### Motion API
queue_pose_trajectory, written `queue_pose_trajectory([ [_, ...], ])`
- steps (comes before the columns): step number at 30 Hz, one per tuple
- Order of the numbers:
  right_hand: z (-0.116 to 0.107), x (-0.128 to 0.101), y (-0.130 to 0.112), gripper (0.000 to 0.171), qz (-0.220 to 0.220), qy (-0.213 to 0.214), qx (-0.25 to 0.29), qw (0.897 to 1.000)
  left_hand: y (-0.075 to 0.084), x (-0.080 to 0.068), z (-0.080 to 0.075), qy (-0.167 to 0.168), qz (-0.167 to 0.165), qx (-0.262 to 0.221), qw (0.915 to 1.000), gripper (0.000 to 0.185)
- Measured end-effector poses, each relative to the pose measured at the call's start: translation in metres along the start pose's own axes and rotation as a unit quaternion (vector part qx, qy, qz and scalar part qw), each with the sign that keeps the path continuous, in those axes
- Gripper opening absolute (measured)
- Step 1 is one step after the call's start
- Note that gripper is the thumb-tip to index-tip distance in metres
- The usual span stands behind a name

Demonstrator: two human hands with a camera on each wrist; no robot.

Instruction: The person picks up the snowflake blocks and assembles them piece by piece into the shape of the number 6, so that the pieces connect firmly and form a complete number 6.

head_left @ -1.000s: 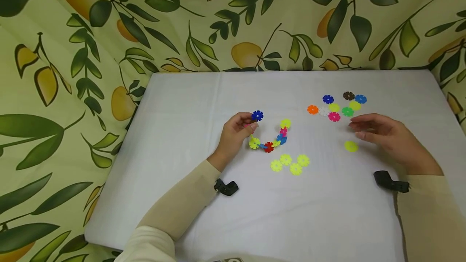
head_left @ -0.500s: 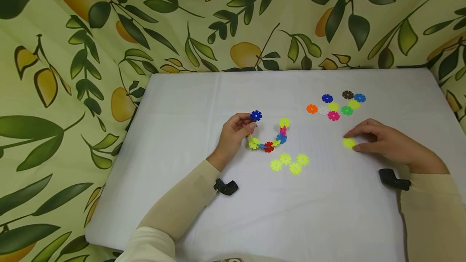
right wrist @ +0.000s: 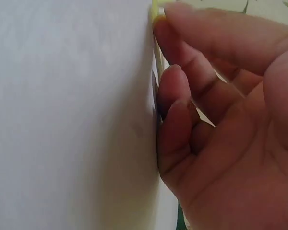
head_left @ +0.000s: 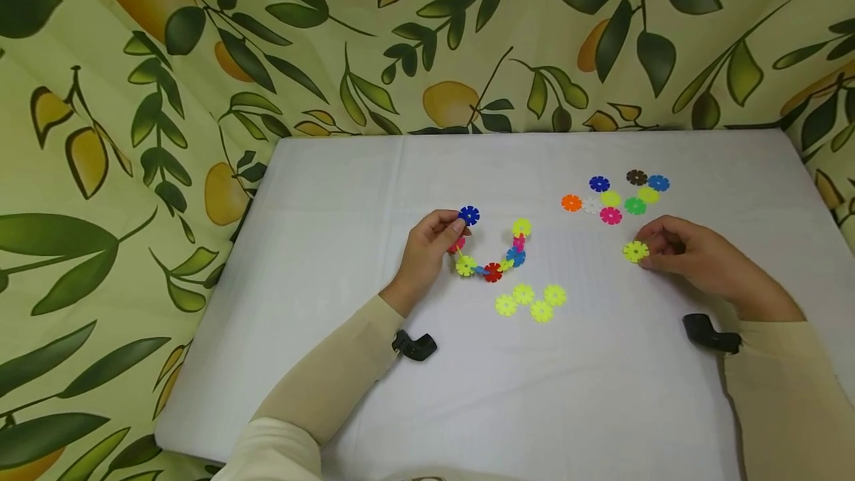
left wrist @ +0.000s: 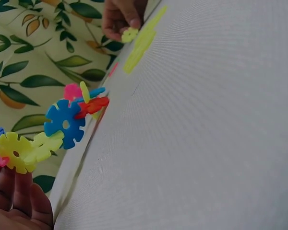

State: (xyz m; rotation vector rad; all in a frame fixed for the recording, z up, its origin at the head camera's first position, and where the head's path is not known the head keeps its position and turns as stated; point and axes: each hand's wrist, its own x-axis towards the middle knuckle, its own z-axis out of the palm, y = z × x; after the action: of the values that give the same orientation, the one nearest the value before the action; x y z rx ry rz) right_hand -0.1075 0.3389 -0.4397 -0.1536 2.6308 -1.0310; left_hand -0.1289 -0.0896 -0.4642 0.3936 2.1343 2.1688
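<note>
While loose yellow discs (head_left: pixel 531 301) lie near and a mixed-colour pile (head_left: pixel 617 196) sits beyond, my left hand (head_left: pixel 427 251) grips the disc chain (head_left: pixel 496 254), my right hand (head_left: pixel 695 258) pinches a yellow disc (head_left: pixel 635 251) just above the white table (head_left: pixel 534 392).

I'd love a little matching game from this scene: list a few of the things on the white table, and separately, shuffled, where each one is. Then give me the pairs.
Things:
1. curved chain of joined discs
2. single yellow disc
3. three loose yellow discs
4. orange disc

Places:
A. pinched in the right hand
B. lying flat just in front of the chain
C. held at one end by the left hand
D. at the left edge of the mixed-colour pile at the far right

Pairs: 1-C, 2-A, 3-B, 4-D
</note>
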Motion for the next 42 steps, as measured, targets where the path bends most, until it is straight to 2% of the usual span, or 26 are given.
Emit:
queue_pose_trajectory([
  [4,0.005,0.0,-0.01,0.021,0.015,0.003,0.005,1.0,0.0,0.0,0.001,0.014,-0.002,0.001,0.9999,0.02],
  [7,0.01,0.0,-0.02,0.026,0.023,-0.007,0.014,1.0,0.0,-0.001,0.001,0.02,-0.01,-0.001,0.9998,0.017],
  [10,0.018,0.002,-0.032,0.03,0.021,-0.015,0.028,0.999,0.0,-0.002,0.002,0.011,-0.025,0.0,0.9996,0.015],
  [14,0.029,0.003,-0.048,0.019,-0.016,0.0,0.055,0.998,0.002,-0.003,0.004,-0.006,-0.035,0.009,0.9993,0.019],
  [17,0.037,0.003,-0.063,0.012,-0.052,0.029,0.077,0.995,0.002,-0.003,0.005,0.0,-0.033,0.031,0.999,0.022],
  [21,0.048,0.006,-0.082,0.012,-0.085,0.053,0.15,0.984,0.001,-0.002,0.004,0.011,-0.016,0.055,0.9983,0.021],
  [24,0.057,0.011,-0.1,0.014,-0.087,0.046,0.234,0.967,0.0,-0.002,0.003,0.018,0.005,0.061,0.998,0.02],
  [27,0.067,0.018,-0.119,0.019,-0.072,0.031,0.3,0.951,-0.001,-0.001,0.002,0.033,0.034,0.062,0.9969,0.018],
  [30,0.076,0.026,-0.134,0.023,-0.059,0.017,0.343,0.937,-0.002,0.0,0.002,0.047,0.085,0.06,0.9935,0.016],
  [36,0.09,0.038,-0.154,0.025,-0.074,0.01,0.379,0.922,-0.002,0.002,0.002,0.059,0.206,0.057,0.9751,0.012],
  [40,0.095,0.039,-0.162,0.023,-0.069,0.011,0.404,0.912,0.002,0.0,0.003,0.061,0.256,0.063,0.9627,0.012],
  [42,0.097,0.039,-0.166,0.022,-0.066,0.008,0.429,0.901,0.005,-0.001,0.004,0.062,0.276,0.074,0.9562,0.013],
])
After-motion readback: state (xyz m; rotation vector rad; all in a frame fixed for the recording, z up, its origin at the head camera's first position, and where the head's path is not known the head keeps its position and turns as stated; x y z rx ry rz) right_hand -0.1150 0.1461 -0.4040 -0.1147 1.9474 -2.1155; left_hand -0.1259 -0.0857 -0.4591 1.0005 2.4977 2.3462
